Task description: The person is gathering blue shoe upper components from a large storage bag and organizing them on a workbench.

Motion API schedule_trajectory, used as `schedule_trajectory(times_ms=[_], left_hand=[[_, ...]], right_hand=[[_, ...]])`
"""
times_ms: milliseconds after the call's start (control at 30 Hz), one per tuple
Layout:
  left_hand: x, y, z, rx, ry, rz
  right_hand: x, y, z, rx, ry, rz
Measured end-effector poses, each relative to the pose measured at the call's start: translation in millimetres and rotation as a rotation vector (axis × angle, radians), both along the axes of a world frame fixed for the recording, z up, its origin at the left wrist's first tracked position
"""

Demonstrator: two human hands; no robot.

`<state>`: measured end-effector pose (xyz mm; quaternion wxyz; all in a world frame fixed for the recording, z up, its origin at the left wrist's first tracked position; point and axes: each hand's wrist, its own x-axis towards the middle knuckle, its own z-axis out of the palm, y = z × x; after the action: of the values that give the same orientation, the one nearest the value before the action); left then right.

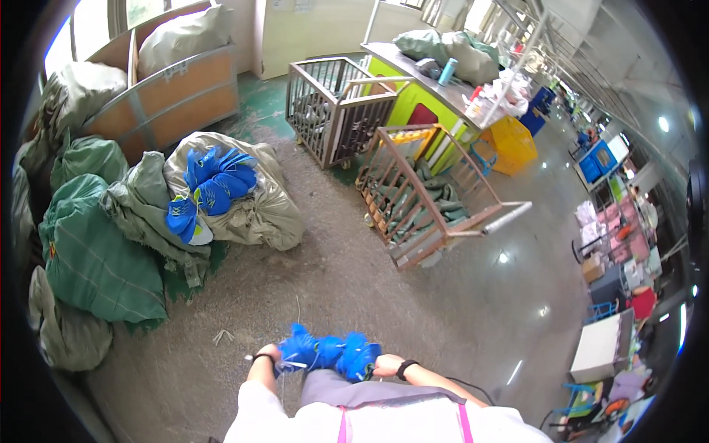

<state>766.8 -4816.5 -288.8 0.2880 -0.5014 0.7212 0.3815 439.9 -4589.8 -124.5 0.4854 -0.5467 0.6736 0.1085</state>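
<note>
A bundle of bright blue shoe uppers (325,353) lies across my lap, with pale ties or laces hanging from its left part. My left hand (272,353) is closed at the bundle's left end, its fingertips partly hidden behind the blue material. At the other end, my right hand (386,365) grips the bundle with bent fingers. Each wrist wears a dark band. Ahead to the left, more blue shoe uppers (214,193) rest in a heap on a stuffed beige sack (277,218); neither hand touches them.
Green and grey sacks (100,251) pile up on the left, before a brown wooden bin (181,88). Two metal cage carts (436,203) stand ahead, the nearer holding dark green cloth. Behind them is a lime-green workbench (402,70). Loose string (221,337) lies on the floor.
</note>
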Motion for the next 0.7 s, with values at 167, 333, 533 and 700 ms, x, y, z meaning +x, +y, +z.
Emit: schedule_trajectory(times_ms=[167, 333, 533, 700], left_hand=[[-183, 64, 147, -0.075, 0.178, -0.493], [-272, 226, 208, -0.106, 0.307, -1.005], [-301, 335, 141, 0.277, 0.446, -1.104], [-306, 386, 152, 0.335, 0.396, -0.955]], right_hand=[[-8, 162, -22, -0.074, 0.135, -0.425], [35, 394, -111, -0.205, 0.138, -0.881], [43, 349, -59, -0.263, 0.231, -0.948], [39, 469, -69, -0.278, 0.376, -1.016]])
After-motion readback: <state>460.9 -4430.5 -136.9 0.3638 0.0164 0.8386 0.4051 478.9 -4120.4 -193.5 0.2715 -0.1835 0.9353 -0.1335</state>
